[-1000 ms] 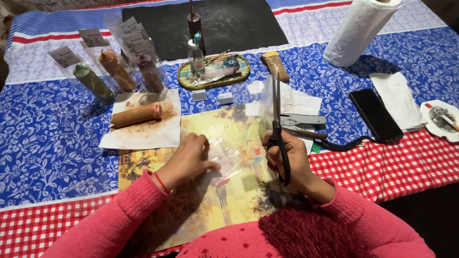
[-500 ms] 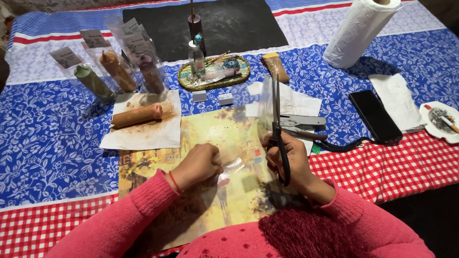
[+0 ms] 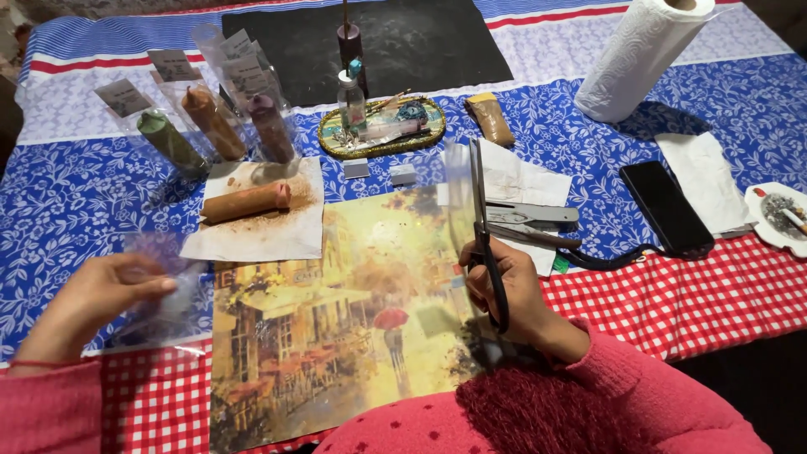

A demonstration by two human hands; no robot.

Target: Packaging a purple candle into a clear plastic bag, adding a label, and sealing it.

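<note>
My right hand (image 3: 513, 286) grips black scissors (image 3: 483, 227), blades pointing up and away, together with a clear plastic strip (image 3: 458, 197) standing next to the blades. My left hand (image 3: 101, 294) is out at the left over the blue floral cloth, holding a crumpled piece of clear plastic (image 3: 168, 290). Between my hands lies a painted street-scene placemat (image 3: 336, 311) with a figure under a red umbrella.
A brown rolled stick (image 3: 245, 202) lies on powder-dusted paper (image 3: 261, 231). Bagged sticks (image 3: 214, 126) stand behind it, with an oval tray (image 3: 382, 130) holding a small bottle, a paper towel roll (image 3: 639, 55), a phone (image 3: 666, 206), an ashtray (image 3: 777, 214) and a stapler (image 3: 530, 214).
My left hand closed on the clear plastic over the placemat and carried it left, off the mat onto the blue cloth. My right hand with the scissors stayed nearly still.
</note>
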